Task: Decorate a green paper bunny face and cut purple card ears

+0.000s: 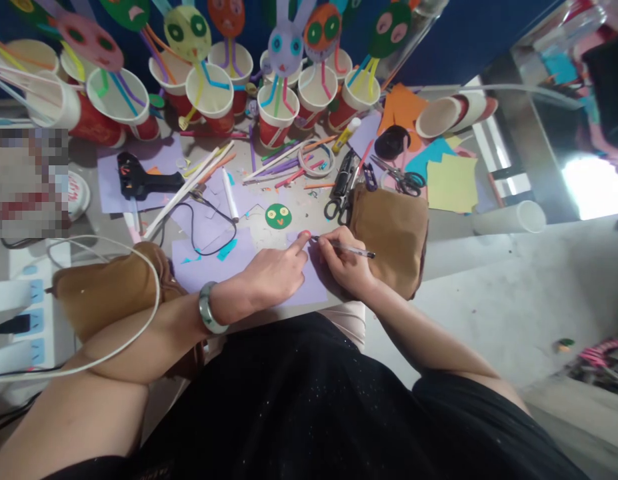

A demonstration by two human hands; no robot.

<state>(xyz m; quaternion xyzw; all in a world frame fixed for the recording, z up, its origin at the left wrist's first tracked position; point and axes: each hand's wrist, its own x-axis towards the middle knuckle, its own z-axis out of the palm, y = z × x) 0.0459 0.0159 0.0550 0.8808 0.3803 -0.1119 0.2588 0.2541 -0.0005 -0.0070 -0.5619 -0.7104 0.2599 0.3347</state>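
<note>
A pen [356, 250] is gripped in my right hand [346, 263], its tip meeting a small pink piece [307, 234] that looks like paper. My left hand [273, 273] has its index finger stretched onto that piece, holding it down, while the other fingers curl under. Beneath lies purple paper [213, 263]. Just beyond my fingertips is a green oval paper face [279, 216] with yellow eyes and an orange mouth. A white marker [229, 193] rests farther left.
Red paper cups [279, 127] bearing animal faces on straws line the back. A black glue gun [143, 179] lies left, scissors [409, 180] and yellow paper [453, 185] right. Brown cushions [391, 233] flank the table edge. A white cable [156, 293] loops over my left arm.
</note>
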